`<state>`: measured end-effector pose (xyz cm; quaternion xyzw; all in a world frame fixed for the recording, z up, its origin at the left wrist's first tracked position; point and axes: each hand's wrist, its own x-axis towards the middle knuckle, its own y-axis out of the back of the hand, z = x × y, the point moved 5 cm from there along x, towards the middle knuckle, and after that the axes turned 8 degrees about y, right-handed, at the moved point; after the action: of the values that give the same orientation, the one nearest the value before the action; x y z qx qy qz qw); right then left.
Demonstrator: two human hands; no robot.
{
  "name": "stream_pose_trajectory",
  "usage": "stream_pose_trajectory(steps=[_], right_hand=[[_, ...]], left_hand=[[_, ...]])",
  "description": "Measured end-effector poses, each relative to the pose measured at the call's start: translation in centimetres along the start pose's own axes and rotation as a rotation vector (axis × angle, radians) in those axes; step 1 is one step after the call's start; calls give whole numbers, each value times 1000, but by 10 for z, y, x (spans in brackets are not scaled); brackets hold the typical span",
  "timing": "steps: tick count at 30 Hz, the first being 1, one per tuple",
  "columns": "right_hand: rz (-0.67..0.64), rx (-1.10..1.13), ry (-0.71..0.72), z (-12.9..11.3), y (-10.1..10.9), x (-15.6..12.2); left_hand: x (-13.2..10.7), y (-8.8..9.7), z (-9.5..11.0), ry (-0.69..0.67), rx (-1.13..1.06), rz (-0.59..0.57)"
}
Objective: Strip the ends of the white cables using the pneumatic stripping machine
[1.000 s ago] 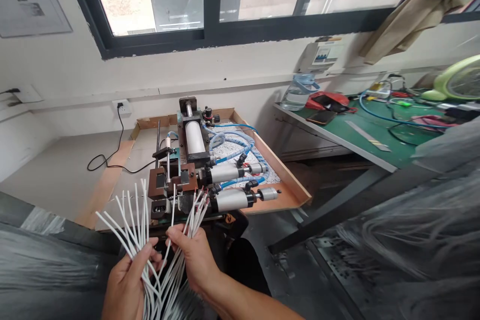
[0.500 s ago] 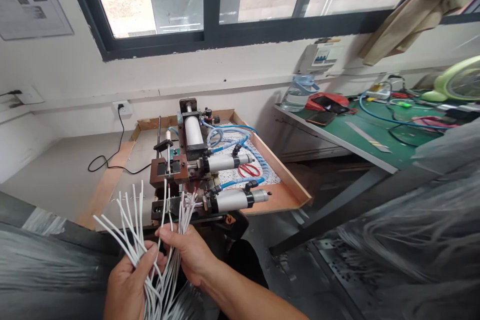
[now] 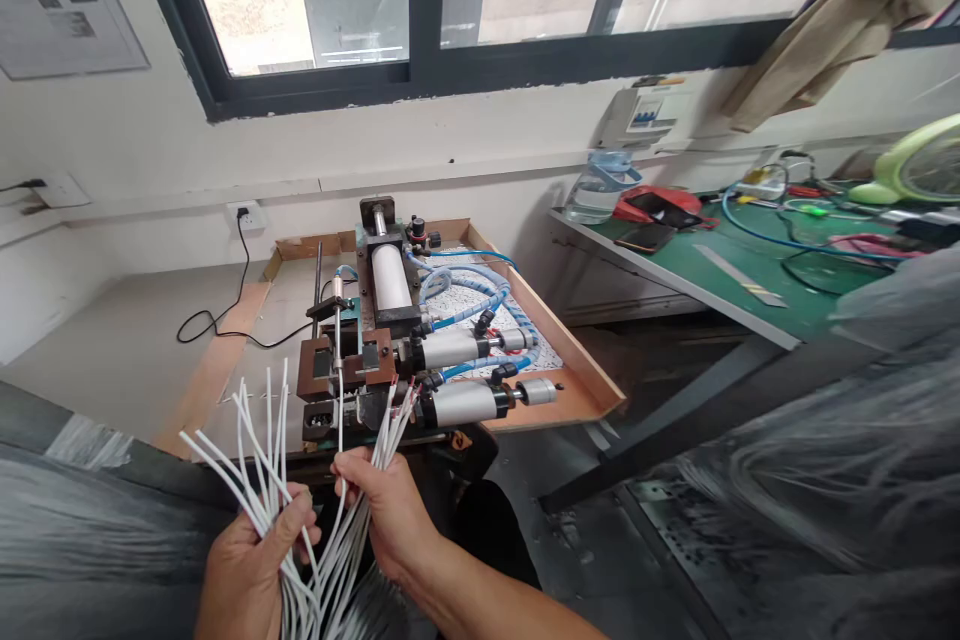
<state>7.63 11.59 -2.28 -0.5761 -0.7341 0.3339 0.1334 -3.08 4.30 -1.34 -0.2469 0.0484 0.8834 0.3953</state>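
Low down, two bare hands work with thin white wires in front of a machine. The left hand (image 3: 251,560), its wrist cut off by the bottom edge, pinches a left bunch (image 3: 274,460) between thumb and fingers; the upper ends splay out like bristles. Beside it, the right hand (image 3: 394,510) is closed around a right bunch (image 3: 386,440) with reddish tips, while its thumb and forefinger pinch a single wire (image 3: 342,420). That wire stands nearly upright, running up to the brown block (image 3: 349,365) of the machine (image 3: 390,278) — its far end is lost against the metal, so whether it enters or only touches cannot be told. Below the hands the wires cross and run out of view, hard to separate.

The machine, with silver cylinders and blue hoses, sits within a wooden border (image 3: 559,325). To the right, a green-topped table (image 3: 690,270) holds a clear bottle (image 3: 596,190) and a red bag (image 3: 660,203); a pale green ring (image 3: 889,165) there is cut off by the frame. At lower right, plastic wrapping (image 3: 847,460) blurs whatever lies beneath.
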Motion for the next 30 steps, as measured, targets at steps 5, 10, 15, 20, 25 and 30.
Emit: stream_pose_trajectory(steps=[5, 10, 15, 20, 25, 30], right_hand=[[-132, 50, -94, 0, -8, 2], [-290, 89, -217, 3, -18, -5], [-147, 26, -2, -2, -8, -8], [-46, -61, 132, -5, 4, -4], [-27, 11, 75, -3, 2, 3], [-29, 84, -23, -1, -3, 3]], left_hand=[[-2, -1, 1, -19, 10, 15], [-7, -9, 2, -40, 70, -87], [-5, -11, -1, -52, 5, -120], [2, -3, -4, -13, -96, -37], [1, -4, -1, -22, -95, -39], [-4, -10, 3, -15, -119, -65]])
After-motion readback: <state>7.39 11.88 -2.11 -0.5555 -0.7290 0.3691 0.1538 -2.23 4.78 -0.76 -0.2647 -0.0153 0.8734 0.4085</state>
